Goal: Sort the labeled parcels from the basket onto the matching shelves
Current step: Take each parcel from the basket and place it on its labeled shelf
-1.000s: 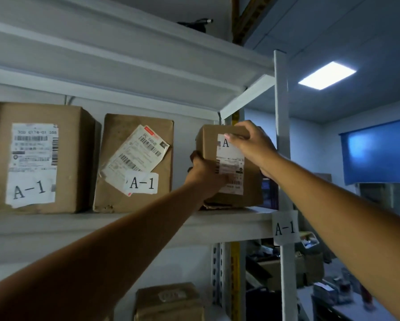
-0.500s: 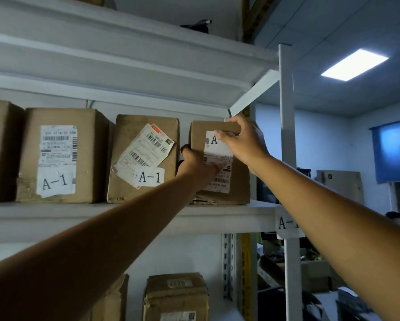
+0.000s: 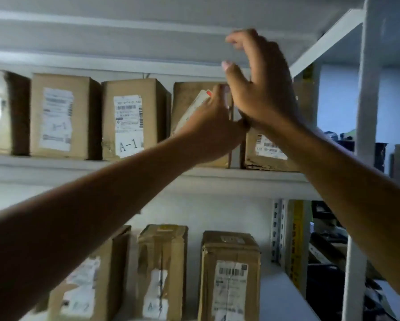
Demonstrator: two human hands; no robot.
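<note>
The small cardboard parcel (image 3: 269,150) stands on the A-1 shelf (image 3: 240,179) at its right end, beside the box with the tilted label (image 3: 189,100). My right hand (image 3: 261,82) hovers above and in front of the parcel, fingers spread and loosely curved, holding nothing. Lower and to the left, my left hand (image 3: 214,128) is raised in front of the tilted-label box with its fingers pointing up; nothing is in it. Both hands hide the parcel's top and most of its label.
More cardboard boxes marked A-1 (image 3: 129,119) fill the same shelf to the left. Three boxes (image 3: 229,274) stand on the shelf below. A white upright post (image 3: 368,89) bounds the rack on the right, and the shelf above hangs close over the hands.
Both hands have let go of the small parcel, which now stands on the shelf. My right hand has lifted up and back. The view has swung left and down.
</note>
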